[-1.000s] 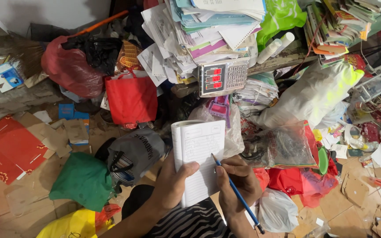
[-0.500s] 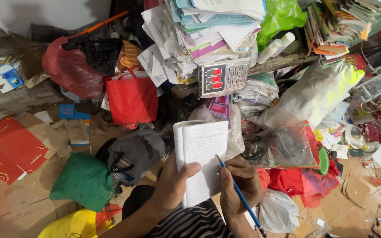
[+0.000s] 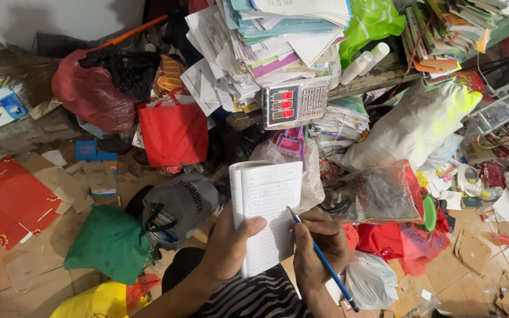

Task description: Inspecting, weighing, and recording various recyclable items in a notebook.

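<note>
My left hand [image 3: 231, 244] holds a white lined notebook [image 3: 267, 212] left of my right hand [image 3: 319, 247] gripping a blue pen [image 3: 323, 265]. Beyond the notebook, a grey digital scale [image 3: 294, 103] sits below a heap of loose papers [image 3: 266, 41].

L hand [image 3: 231, 244] holds notebook [image 3: 266, 212], R hand [image 3: 319, 247] pen [image 3: 323, 262].

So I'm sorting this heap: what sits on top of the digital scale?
A tall pile of loose papers and booklets rests on the digital scale. Only its tilted display and keypad show; the weighing platform is covered by the pile.
</note>
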